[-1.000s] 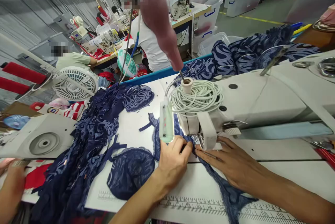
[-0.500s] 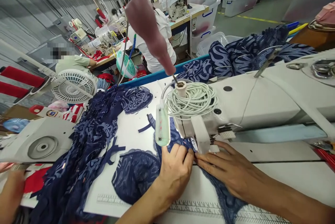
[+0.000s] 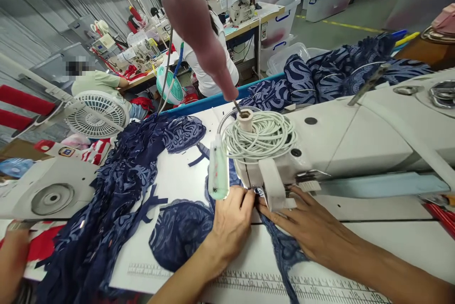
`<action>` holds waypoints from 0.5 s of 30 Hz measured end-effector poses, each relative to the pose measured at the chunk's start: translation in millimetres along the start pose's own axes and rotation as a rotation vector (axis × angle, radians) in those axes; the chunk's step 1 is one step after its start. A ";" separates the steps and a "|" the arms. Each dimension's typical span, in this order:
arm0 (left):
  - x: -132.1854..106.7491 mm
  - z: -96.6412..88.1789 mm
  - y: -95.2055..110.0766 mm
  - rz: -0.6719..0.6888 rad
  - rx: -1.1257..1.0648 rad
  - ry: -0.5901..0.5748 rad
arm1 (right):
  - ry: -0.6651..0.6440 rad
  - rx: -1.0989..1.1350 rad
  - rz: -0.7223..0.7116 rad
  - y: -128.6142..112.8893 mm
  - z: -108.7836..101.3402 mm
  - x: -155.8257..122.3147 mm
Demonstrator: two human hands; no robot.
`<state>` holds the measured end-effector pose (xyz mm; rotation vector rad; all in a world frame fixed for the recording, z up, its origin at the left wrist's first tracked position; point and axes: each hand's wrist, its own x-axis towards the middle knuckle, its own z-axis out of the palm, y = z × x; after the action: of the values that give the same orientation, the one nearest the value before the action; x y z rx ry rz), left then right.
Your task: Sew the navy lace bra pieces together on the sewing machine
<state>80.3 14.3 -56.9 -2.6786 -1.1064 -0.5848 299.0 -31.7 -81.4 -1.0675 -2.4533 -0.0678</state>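
Note:
A navy lace bra piece [image 3: 181, 235] lies at the sewing machine head [image 3: 256, 171], its cup on the white table and its narrow side band [image 3: 284, 249] hanging toward the front edge. My left hand [image 3: 232, 230] is closed on the lace just left of the presser foot, fingers curled down. Across from it, my right hand [image 3: 304, 228] has its fingertips pressed together on the same lace, to the right of the foot. The needle area is mostly hidden by my fingers and a white strip on the machine. A pale green lamp [image 3: 218, 171] hangs beside the head.
Heaped navy lace pieces [image 3: 117, 185] cover the left, and bundles [image 3: 302, 79] lie behind the machine. A pink-handled screwdriver [image 3: 199, 34] stands in the machine top by coiled pale cord [image 3: 261, 136]. A co-worker's hand [image 3: 16, 252] is far left; a ruler [image 3: 295, 282] edges the table.
Both hands have shifted slightly left and up along with the lace. The side band has slid left by my right hand, and its narrow tail now shows at the front edge.

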 end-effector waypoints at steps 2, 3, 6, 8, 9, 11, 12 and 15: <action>-4.0 -10.4 -2.0 -0.023 0.019 0.062 | -0.040 -0.008 0.003 -0.1 1.1 -1.4; -6.2 -15.1 -2.0 -0.015 0.025 0.096 | -0.045 -0.008 0.004 -0.6 0.8 -1.0; -12.0 -21.6 0.1 0.096 0.004 0.101 | 0.004 0.034 -0.008 -3.8 -3.4 2.6; -13.7 -19.8 0.7 0.153 -0.011 0.049 | 0.053 0.085 -0.022 -7.1 -7.2 4.6; -13.8 -18.0 0.1 0.150 -0.023 0.036 | 0.070 0.106 -0.028 -8.8 -8.7 5.0; -13.2 -14.8 -2.4 0.100 -0.077 0.040 | 0.087 0.128 -0.034 -11.6 -10.6 4.9; -12.7 -14.0 -3.7 0.075 -0.111 0.046 | 0.090 0.137 -0.037 -12.4 -10.9 4.5; -11.9 -15.7 -4.7 0.049 -0.158 0.052 | 0.097 0.162 -0.042 -12.8 -10.0 3.3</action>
<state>64.9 5.1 -47.6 -2.7961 -1.0182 -0.7586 292.0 -40.6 -69.3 -0.9211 -2.3500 0.0629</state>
